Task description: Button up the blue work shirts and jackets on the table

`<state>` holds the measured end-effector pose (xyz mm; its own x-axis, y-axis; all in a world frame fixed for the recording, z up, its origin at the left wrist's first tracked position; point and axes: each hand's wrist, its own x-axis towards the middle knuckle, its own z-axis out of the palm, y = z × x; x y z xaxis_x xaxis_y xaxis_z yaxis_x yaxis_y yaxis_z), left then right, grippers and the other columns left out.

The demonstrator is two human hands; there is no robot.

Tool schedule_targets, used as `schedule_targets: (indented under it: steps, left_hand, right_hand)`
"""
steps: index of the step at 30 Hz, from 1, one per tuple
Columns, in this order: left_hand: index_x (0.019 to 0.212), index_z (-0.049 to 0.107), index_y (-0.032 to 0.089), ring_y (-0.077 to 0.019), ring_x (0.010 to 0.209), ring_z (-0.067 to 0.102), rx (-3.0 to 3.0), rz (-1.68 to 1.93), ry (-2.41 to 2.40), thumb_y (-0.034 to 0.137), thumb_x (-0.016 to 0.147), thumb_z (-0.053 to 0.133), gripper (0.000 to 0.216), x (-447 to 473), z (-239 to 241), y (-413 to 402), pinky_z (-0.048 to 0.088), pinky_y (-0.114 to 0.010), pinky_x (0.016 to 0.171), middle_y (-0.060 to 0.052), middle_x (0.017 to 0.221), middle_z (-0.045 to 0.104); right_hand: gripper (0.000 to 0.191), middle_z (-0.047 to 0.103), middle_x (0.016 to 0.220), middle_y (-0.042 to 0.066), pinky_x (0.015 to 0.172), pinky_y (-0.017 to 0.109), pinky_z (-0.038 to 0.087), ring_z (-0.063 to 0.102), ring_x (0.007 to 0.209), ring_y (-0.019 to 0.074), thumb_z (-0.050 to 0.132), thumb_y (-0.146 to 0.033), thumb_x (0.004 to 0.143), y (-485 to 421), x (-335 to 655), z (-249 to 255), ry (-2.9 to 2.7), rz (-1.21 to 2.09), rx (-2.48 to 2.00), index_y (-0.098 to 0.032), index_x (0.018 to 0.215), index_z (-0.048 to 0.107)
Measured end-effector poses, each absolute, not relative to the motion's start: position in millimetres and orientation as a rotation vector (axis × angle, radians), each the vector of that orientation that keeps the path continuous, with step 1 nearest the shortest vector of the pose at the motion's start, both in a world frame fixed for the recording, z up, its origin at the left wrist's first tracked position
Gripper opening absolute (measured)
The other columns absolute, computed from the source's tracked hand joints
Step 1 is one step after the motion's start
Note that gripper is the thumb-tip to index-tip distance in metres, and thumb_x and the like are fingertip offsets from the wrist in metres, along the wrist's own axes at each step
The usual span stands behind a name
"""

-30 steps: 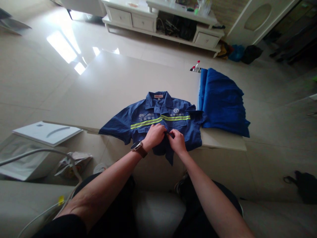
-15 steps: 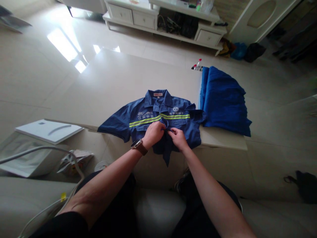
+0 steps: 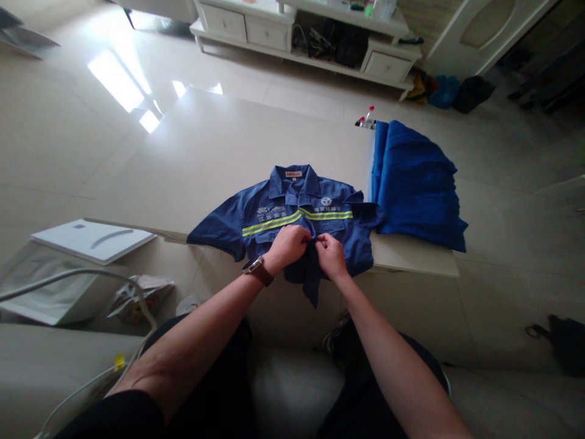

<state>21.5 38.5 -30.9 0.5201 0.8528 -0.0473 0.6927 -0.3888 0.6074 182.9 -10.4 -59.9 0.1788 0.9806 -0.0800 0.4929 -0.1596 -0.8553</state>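
A dark blue work shirt (image 3: pixel 274 209) with yellow-and-silver reflective strips and white lettering lies front up, collar away from me, its lower part over the near edge of a pale table (image 3: pixel 256 140). My left hand (image 3: pixel 289 247), with a watch on the wrist, pinches the front opening just below the strip. Close beside it, my right hand (image 3: pixel 331 255) pinches the facing edge of the same opening. The fingertips nearly meet, and the small bit of cloth between them is hard to make out. A pointed flap of the shirt hangs below the hands.
Folded bright blue cloth (image 3: pixel 415 183) lies at the table's right end, by the shirt's sleeve. Bottles with red caps (image 3: pixel 369 116) stand behind it. At left are a white box (image 3: pixel 94 241) and a grey hose (image 3: pixel 91 272). A white cabinet (image 3: pixel 269 33) stands beyond.
Both hands stay pinched on the shirt front, with the fingertips slightly closer together. The whole view has shifted a little.
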Motion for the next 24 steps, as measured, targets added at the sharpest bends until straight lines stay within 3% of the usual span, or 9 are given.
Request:
schedule_targets:
  steps: [7, 14, 19, 24]
  left_hand:
    - [0.094, 0.083, 0.021, -0.0249, 0.094, 0.071, 2.200, 0.339, 1.304, 0.014, 0.079, 0.057, 0.031, 19.8, -28.1, 37.4, 0.052, -0.035, 0.089, -0.010, 0.094, 0.079]
    - [0.086, 0.083, 0.020, -0.0240, 0.084, 0.071, 2.202, 0.347, 1.311, 0.016, 0.076, 0.059, 0.026, 20.8, -25.3, 39.9, 0.051, -0.034, 0.080, -0.010, 0.084, 0.077]
    - [0.091, 0.083, 0.020, -0.0233, 0.087, 0.071, 2.164, 0.395, 1.286, 0.015, 0.076, 0.059, 0.028, 22.2, -24.9, 38.5, 0.052, -0.033, 0.083, -0.008, 0.088, 0.079]
    - [0.093, 0.084, 0.020, -0.0238, 0.090, 0.071, 2.152, 0.403, 1.273, 0.014, 0.077, 0.061, 0.029, 23.5, -19.8, 37.0, 0.053, -0.033, 0.086, -0.008, 0.091, 0.079]
  right_hand:
    - [0.018, 0.060, 0.066, -0.002, 0.061, 0.027, 0.039, 0.054, 0.063, 0.0168, 0.055, -0.037, 0.076, -4.4, 183.6, -73.3, -1.242, 1.139, -1.692, -0.021, 0.080, 0.061]
    - [0.036, 0.044, 0.057, -0.007, 0.055, 0.026, 0.031, 0.040, 0.057, 0.0128, 0.070, -0.056, 0.074, -6.4, 184.6, -64.5, -1.248, 1.118, -1.635, -0.021, 0.077, 0.063]
    - [0.036, 0.063, 0.067, -0.002, 0.063, 0.028, 0.044, 0.057, 0.066, 0.0165, 0.075, -0.053, 0.065, -4.1, 184.5, -61.3, -0.912, 1.432, -1.520, -0.021, 0.077, 0.062]
    - [0.033, 0.067, 0.069, -0.002, 0.065, 0.027, 0.048, 0.064, 0.068, 0.0172, 0.078, -0.043, 0.060, -4.5, 184.6, -60.8, -0.668, 1.523, -1.461, -0.022, 0.078, 0.060]
